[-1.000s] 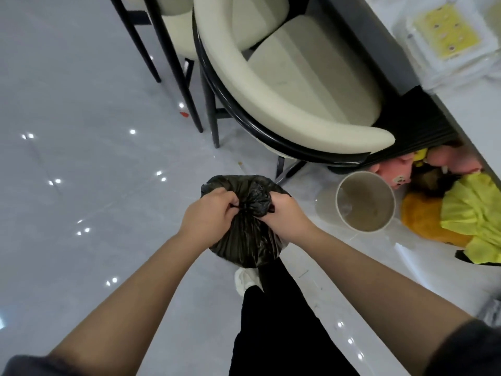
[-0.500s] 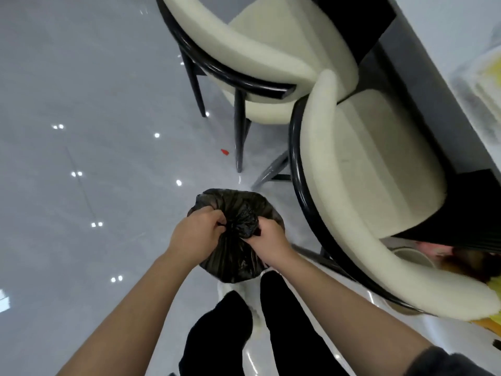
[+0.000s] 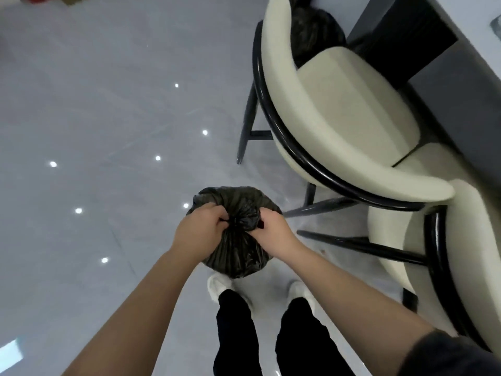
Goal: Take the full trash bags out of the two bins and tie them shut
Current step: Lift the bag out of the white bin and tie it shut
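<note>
I hold a full black trash bag [image 3: 238, 256] in front of me, above my feet. My left hand [image 3: 199, 229] and my right hand [image 3: 272, 226] both grip the gathered neck of the bag, one on each side of the bunched plastic. A second black trash bag [image 3: 311, 31] lies on the floor behind the far cream chair, partly hidden by its backrest. No bin is in view.
Two cream chairs with black frames [image 3: 339, 109] [image 3: 444, 240] stand close on my right, tucked against a grey table [image 3: 444, 71]. Glossy grey floor [image 3: 95, 118] spreads to the left. My legs and white shoes [image 3: 217, 289] are below the bag.
I have walked on along the chairs with the bag; the empty bin and the coloured things under the table have left the view. Both hands kept their grip on the bag's neck.
</note>
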`<action>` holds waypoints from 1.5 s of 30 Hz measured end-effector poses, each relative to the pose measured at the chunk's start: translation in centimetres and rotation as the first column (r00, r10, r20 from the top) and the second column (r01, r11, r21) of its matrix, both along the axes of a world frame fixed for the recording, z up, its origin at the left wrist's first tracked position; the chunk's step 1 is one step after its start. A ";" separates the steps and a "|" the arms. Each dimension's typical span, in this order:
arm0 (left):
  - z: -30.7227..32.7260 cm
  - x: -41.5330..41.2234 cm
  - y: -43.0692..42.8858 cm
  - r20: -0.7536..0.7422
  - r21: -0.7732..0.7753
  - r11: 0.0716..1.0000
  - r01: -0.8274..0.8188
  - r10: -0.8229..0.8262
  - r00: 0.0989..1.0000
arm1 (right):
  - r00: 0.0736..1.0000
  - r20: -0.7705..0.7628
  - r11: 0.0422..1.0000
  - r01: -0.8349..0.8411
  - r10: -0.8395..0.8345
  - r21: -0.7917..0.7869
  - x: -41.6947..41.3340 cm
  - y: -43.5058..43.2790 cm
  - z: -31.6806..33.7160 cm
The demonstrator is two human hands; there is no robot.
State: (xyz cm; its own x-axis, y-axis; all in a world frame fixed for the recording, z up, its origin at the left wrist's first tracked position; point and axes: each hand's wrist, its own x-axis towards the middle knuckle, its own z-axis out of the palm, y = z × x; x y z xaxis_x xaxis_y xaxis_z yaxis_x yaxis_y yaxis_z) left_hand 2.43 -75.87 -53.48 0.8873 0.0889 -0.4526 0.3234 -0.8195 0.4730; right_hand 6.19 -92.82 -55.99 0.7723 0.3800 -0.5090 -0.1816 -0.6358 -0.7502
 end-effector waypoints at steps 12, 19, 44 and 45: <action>-1.3 19.4 17.8 0.042 0.074 0.997 0.006 -0.009 0.999 | 0.988 0.062 0.986 0.137 -0.143 0.092 18.1 18.0 -3.0; -2.0 32.2 23.2 0.089 0.004 1.000 -0.015 0.015 0.996 | 0.887 -0.079 0.882 0.461 -0.455 0.098 28.3 25.3 -2.8; -4.0 70.9 23.8 0.099 -0.162 0.859 0.485 -0.475 0.874 | 0.731 0.024 0.729 0.677 -0.682 0.102 61.6 23.8 -3.2; -4.5 72.4 23.0 0.088 -0.165 0.855 0.492 -0.484 0.870 | 0.731 0.039 0.731 0.677 -0.681 0.085 62.8 23.1 -3.8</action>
State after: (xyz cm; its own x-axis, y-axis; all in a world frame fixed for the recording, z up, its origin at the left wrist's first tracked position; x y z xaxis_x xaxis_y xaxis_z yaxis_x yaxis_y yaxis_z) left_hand 74.82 -52.88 -58.00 0.8140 -0.4385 -0.3810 -0.1197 -0.7684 0.6286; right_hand 69.02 -69.74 -59.74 0.8660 -0.2299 -0.4440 -0.4979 -0.3143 -0.8083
